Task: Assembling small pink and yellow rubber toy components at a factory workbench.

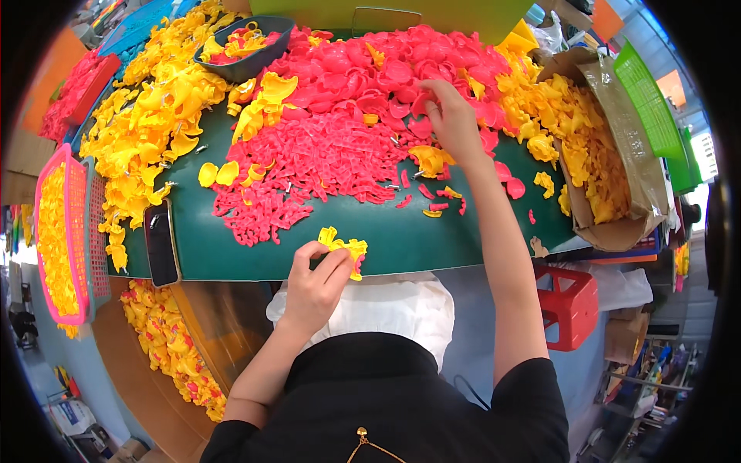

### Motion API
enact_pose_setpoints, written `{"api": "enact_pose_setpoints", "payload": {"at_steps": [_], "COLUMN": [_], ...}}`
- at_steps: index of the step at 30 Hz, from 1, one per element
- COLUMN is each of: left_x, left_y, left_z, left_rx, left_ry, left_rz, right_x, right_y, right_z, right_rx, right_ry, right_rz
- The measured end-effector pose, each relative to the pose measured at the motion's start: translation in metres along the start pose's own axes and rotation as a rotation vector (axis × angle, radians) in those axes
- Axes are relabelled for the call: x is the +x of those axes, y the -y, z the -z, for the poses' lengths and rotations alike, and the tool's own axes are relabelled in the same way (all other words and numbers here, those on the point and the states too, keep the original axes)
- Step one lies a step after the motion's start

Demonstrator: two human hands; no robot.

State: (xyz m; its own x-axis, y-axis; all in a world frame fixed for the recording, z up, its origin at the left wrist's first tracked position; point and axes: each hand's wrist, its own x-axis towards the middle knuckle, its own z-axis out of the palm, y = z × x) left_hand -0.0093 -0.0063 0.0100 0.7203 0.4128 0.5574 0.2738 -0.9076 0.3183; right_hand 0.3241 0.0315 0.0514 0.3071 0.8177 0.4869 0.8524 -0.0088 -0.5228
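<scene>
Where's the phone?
In the head view, the phone lies on the left, at the near edge of the green table, just below the yellow pieces and right of the pink basket.

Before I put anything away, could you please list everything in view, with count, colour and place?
Table: one, green, centre
Bowl: one, dark blue-grey, table's far left
Pink basket: one, pink, left of table
Cardboard box: one, brown, table's right end
Yellow pieces: many, yellow, mainly table's left, also in these three containers
Rounded pieces: many, pink, table's far middle
Strips: many, pink, table's middle
Phone: one, dark, table's left front edge
Green basket: at least one, green, beyond cardboard box
Stool: one, red, lower right
Background clutter: mixed, edges, uncountable
Small piece: one, yellow, front edge
Left hand: one, bare, holding small piece
Right hand: one, bare, at rounded pieces; grip unclear
</scene>
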Motion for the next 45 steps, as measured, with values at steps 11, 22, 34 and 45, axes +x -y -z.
{"api": "enact_pose_setpoints", "payload": {"at_steps": [11, 22, 34, 45], "left_x": [-0.005, -0.006, 0.004, 0.007], "left_y": [0.0, -0.001, 0.002, 0.0], "left_z": [0.003, 0.005, 0.009, 0.011], "left_rx": [-0.035, -0.001, -0.005, 0.004], "left_ry": [-0.045, -0.001, 0.05, 0.082], "left_rz": [0.074, 0.068, 0.008, 0.028], "right_x": [-0.082, -0.139, -0.149, -0.141], "right_y": [0.105, 0.134, 0.129, 0.132], "right_z": [0.0, -0.046, -0.051, -0.046], "right_rx": [0.4, 0.267, 0.285, 0.258], "right_ry": [0.131, 0.116, 0.07, 0.121], "right_rz": [-0.142, -0.126, -0.173, -0.192]}}
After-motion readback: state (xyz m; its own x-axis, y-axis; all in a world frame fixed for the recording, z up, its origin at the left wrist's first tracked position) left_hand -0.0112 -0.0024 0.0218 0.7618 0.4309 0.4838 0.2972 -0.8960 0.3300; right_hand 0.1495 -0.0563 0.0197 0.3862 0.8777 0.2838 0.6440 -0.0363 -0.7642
